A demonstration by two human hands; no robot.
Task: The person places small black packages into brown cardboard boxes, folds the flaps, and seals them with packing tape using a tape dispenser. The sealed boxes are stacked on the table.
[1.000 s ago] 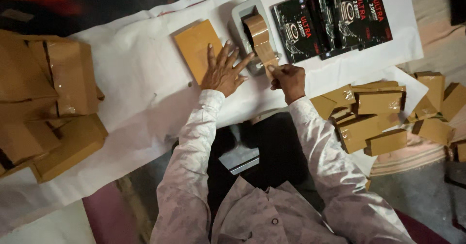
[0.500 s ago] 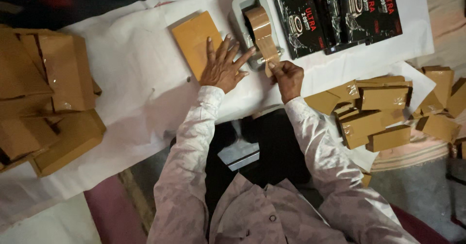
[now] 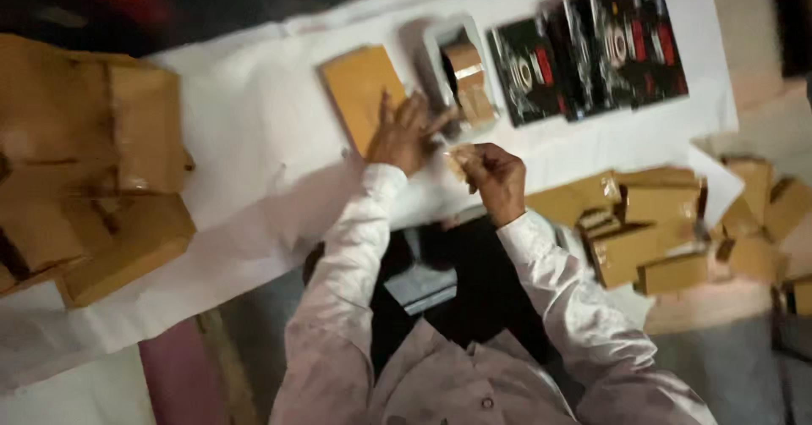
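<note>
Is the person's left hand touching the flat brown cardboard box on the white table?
Touching. The head view shows the left hand lying flat on the lower edge of the flat brown cardboard box, fingers spread over it.

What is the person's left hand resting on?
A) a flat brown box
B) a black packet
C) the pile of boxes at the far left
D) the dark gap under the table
A: the left hand lies spread on the flat brown box beside the tape dispenser.
</note>
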